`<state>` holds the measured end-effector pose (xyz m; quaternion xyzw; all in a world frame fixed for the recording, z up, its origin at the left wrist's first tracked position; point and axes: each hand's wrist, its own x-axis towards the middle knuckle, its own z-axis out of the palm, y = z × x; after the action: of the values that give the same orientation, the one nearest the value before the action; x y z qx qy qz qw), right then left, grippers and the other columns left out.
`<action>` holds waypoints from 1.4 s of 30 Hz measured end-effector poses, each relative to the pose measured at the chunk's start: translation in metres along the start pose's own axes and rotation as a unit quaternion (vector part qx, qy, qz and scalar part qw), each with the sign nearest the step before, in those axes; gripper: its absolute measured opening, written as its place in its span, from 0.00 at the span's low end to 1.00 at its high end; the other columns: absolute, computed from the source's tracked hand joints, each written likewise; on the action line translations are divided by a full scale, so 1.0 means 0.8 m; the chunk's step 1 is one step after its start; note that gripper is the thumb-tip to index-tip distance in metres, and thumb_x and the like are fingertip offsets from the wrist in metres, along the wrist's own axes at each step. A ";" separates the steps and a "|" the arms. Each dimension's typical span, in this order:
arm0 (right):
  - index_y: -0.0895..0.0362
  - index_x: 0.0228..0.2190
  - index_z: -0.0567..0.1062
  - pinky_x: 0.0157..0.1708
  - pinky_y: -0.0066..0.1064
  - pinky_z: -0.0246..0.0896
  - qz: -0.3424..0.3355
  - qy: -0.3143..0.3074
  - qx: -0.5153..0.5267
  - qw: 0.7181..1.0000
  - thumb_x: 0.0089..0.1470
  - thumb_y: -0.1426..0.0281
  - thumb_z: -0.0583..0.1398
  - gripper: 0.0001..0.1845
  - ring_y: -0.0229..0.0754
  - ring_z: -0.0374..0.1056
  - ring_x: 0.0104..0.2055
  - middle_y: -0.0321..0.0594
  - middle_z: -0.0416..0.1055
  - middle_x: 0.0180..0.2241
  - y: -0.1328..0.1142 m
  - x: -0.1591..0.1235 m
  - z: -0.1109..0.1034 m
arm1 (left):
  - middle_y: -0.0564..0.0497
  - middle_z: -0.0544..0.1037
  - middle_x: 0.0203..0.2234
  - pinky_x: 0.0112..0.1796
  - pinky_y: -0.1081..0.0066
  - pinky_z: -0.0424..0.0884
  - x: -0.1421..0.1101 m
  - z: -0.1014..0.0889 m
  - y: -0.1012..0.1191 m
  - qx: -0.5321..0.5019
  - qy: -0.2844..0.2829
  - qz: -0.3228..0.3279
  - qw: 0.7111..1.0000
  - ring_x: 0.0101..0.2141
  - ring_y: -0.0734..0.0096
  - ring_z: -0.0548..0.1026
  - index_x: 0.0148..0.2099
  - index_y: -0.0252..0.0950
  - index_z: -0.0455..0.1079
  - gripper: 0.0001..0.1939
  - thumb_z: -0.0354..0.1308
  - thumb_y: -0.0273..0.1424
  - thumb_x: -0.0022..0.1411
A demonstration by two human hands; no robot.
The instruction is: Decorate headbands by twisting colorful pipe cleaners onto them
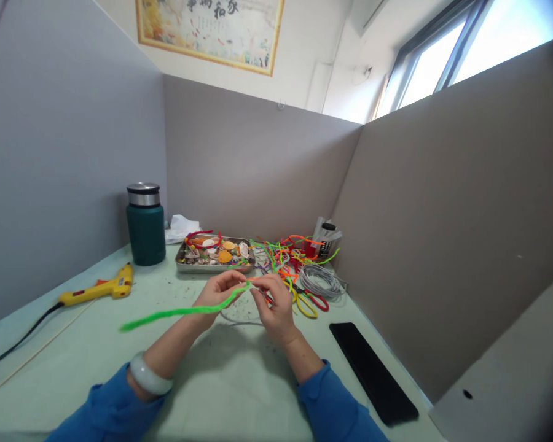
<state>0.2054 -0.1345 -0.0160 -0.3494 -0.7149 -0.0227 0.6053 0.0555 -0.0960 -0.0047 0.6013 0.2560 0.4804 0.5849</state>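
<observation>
My left hand (216, 296) and my right hand (276, 307) meet above the middle of the pale green table (96, 362). Both pinch a fuzzy green pipe cleaner (175, 313), which trails out to the left past my left wrist. Where the fingertips meet, a short orange piece (258, 279) shows against the green one. A thin grey wire (239, 319) lies on the table just below the hands. A white bangle (148, 376) sits on my left wrist, and both sleeves are blue.
A metal tray (214, 266) of shells and coloured bits stands behind the hands. Right of it lie a heap of pipe cleaners (286, 252) and a grey wire coil (320, 281). A teal flask (145, 224), yellow glue gun (99, 290) and black phone (372, 371) flank the hands.
</observation>
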 end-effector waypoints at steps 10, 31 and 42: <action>0.56 0.35 0.71 0.33 0.33 0.63 0.002 0.005 0.002 1.000 0.52 0.74 0.57 0.07 0.41 0.64 0.36 0.43 0.68 0.33 -0.001 -0.002 0.003 | 0.60 0.58 0.13 0.19 0.77 0.45 0.003 -0.007 -0.010 0.008 0.000 -0.003 1.000 0.17 0.82 0.51 0.34 0.33 0.71 0.12 0.63 0.35 0.47; 0.55 0.35 0.72 0.34 0.32 0.62 0.023 -0.008 0.041 0.999 0.53 0.74 0.56 0.07 0.40 0.65 0.36 0.42 0.68 0.33 -0.002 -0.001 0.001 | 0.56 0.67 0.17 0.22 0.76 0.55 -0.002 -0.003 0.004 0.097 -0.009 0.052 0.994 0.21 0.78 0.59 0.30 0.33 0.73 0.08 0.62 0.33 0.49; 0.55 0.33 0.72 0.31 0.31 0.60 0.052 -0.028 0.073 0.996 0.53 0.72 0.57 0.04 0.38 0.63 0.32 0.40 0.68 0.32 0.000 0.000 0.000 | 0.48 0.78 0.29 0.32 0.72 0.67 0.000 -0.011 0.003 0.193 -0.034 0.116 0.974 0.29 0.69 0.72 0.34 0.34 0.76 0.11 0.60 0.36 0.52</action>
<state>0.2052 -0.1342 -0.0159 -0.3414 -0.7119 0.0714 0.6096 0.0472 -0.0928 -0.0041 0.7445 0.2526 0.4661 0.4058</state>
